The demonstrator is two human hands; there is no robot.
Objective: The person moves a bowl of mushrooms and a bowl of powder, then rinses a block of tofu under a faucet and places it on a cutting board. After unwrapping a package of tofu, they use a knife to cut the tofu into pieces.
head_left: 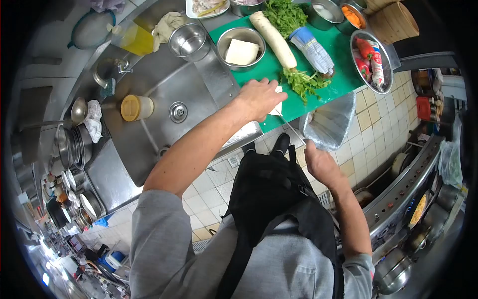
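My left hand is at the near edge of the green cutting board. Its fingers curl over a flat white piece, mostly hidden beneath them; I cannot tell what the piece is. In my right fist, out past the board's edge, is a thin knife seen edge-on, its tip end reaching the white piece. Behind my left hand stands a steel bowl with a white block. A long white radish, leafy greens and a blue-and-white packet lie farther back.
To the left is a steel sink holding a yellow-lidded tub. A lined bin stands below the board. At its right end sits a bowl of red peppers. A stove runs along the right.
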